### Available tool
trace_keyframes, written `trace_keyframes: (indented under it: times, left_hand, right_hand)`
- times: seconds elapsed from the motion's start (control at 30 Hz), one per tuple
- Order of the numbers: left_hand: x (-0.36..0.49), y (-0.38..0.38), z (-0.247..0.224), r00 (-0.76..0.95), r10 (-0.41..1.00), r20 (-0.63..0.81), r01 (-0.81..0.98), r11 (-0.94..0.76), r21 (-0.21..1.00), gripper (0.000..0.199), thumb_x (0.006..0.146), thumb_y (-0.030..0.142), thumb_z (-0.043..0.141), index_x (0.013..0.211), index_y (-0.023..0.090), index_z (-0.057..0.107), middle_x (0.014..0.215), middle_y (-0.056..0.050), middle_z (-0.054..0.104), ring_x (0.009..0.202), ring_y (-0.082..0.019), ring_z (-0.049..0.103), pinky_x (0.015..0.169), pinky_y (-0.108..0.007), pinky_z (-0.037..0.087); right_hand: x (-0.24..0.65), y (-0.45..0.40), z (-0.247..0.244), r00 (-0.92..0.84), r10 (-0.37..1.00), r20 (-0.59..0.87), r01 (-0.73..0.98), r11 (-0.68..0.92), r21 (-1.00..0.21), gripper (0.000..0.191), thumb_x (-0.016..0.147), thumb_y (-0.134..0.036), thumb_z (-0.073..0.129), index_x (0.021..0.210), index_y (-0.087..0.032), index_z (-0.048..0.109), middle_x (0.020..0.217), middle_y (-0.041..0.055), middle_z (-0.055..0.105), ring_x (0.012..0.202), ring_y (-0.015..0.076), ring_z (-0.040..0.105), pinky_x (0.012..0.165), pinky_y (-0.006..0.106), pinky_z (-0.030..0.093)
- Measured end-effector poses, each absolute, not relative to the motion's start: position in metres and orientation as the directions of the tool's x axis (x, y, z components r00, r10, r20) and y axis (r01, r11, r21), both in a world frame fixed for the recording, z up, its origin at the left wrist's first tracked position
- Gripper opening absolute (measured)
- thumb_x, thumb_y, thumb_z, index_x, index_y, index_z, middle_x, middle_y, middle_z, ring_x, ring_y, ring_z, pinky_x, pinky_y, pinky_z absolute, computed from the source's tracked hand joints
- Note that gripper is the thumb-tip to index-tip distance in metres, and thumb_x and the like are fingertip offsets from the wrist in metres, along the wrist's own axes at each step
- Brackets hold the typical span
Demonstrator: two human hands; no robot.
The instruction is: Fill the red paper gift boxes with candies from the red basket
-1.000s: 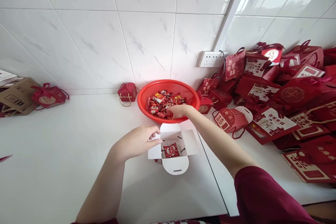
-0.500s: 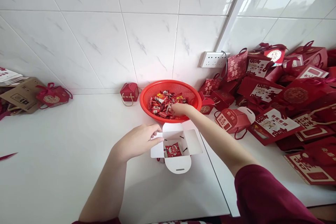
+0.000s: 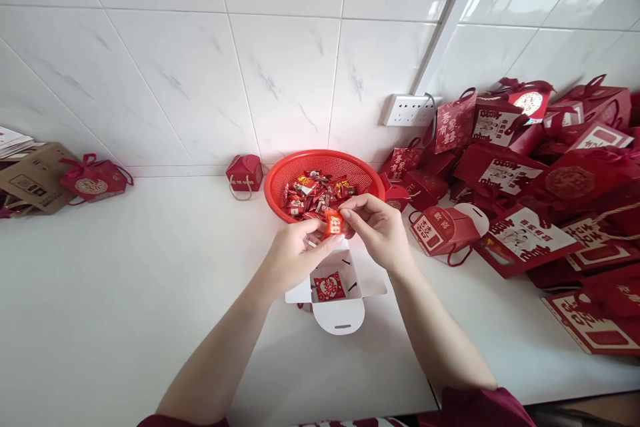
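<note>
Between my two hands is a wrapped candy (image 3: 333, 223) in a bright orange-red wrapper with pale lettering. My left hand (image 3: 299, 250) pinches it from the left and below, while my right hand (image 3: 376, 227) grips its upper right edge with thumb and fingers. Right beneath them stands a small white-lined gift box (image 3: 340, 317), its flaps folded out. A red printed packet (image 3: 331, 286) lies at the bottom of that box. Just behind my fingers sits a red plastic basket (image 3: 280, 173) holding many wrapped sweets (image 3: 307, 193).
Piled at the right are many red gift boxes (image 3: 570, 180). One small red box (image 3: 245, 173) stands left of the basket; another with a ribbon (image 3: 95, 180) is at far left beside a brown carton (image 3: 37, 177). A power strip (image 3: 410, 111) is fixed to the tiled wall.
My right hand has come out of the basket with a candy and moved toward me, above the box. My left hand has left the box flap and moved right to the candy.
</note>
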State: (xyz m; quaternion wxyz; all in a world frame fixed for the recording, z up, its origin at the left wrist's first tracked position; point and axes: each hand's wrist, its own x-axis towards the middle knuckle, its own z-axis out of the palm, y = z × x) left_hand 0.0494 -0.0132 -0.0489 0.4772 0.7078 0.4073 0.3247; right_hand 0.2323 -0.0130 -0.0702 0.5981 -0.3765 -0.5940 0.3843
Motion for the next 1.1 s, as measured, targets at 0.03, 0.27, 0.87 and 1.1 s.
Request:
trace_keyframes:
  times: [0.03, 0.27, 0.87, 1.1]
  left_hand:
    - [0.051, -0.013, -0.05, 0.465, 0.882, 0.076, 0.212, -0.195, 0.958, 0.03, 0.088, 0.046, 0.063, 0.101, 0.02, 0.069, 0.1, -0.004, 0.072, 0.094, -0.019, 0.067, 0.082, -0.03, 0.055]
    - [0.039, -0.008, -0.044, 0.48, 0.869, 0.119, 0.101, -0.189, 0.977, 0.027, 0.091, 0.042, 0.061, 0.095, 0.016, 0.065, 0.084, -0.003, 0.063, 0.083, -0.015, 0.062, 0.077, -0.029, 0.055]
    - [0.046, -0.014, -0.042, 0.667, 0.737, 0.11, -0.113, -0.046, 0.993, 0.014, 0.088, 0.029, 0.066, 0.085, 0.016, 0.064, 0.081, -0.003, 0.063, 0.076, -0.014, 0.061, 0.071, -0.027, 0.052]
    - [0.04, -0.014, -0.042, 0.635, 0.71, 0.304, -0.034, -0.367, 0.93, 0.015, 0.078, 0.017, 0.073, 0.073, 0.015, 0.059, 0.066, 0.002, 0.054, 0.063, -0.01, 0.047, 0.06, -0.024, 0.04]
  right_hand:
    - [0.232, -0.017, -0.068, -0.005, 0.911, 0.412, -0.067, 0.41, -0.909, 0.016, 0.09, -0.034, 0.066, 0.09, -0.019, 0.062, 0.074, 0.0005, 0.063, 0.063, 0.0118, 0.061, 0.057, 0.025, 0.054]
    - [0.241, -0.023, -0.062, -0.327, 0.916, 0.232, -0.214, 0.168, -0.962, 0.028, 0.085, -0.033, 0.073, 0.102, -0.02, 0.054, 0.083, -0.0012, 0.061, 0.066, 0.0098, 0.061, 0.063, 0.025, 0.054]
    - [0.236, -0.04, -0.057, -0.45, 0.786, 0.425, -0.019, 0.468, -0.884, 0.033, 0.101, -0.026, 0.046, 0.07, -0.018, 0.046, 0.065, -0.0043, 0.043, 0.058, 0.0079, 0.036, 0.054, 0.021, 0.032]
    - [0.239, -0.042, -0.054, -0.513, 0.675, 0.53, 0.053, 0.642, -0.765, 0.031, 0.099, -0.023, 0.044, 0.07, -0.02, 0.036, 0.064, -0.0046, 0.035, 0.056, 0.0087, 0.031, 0.052, 0.024, 0.028]
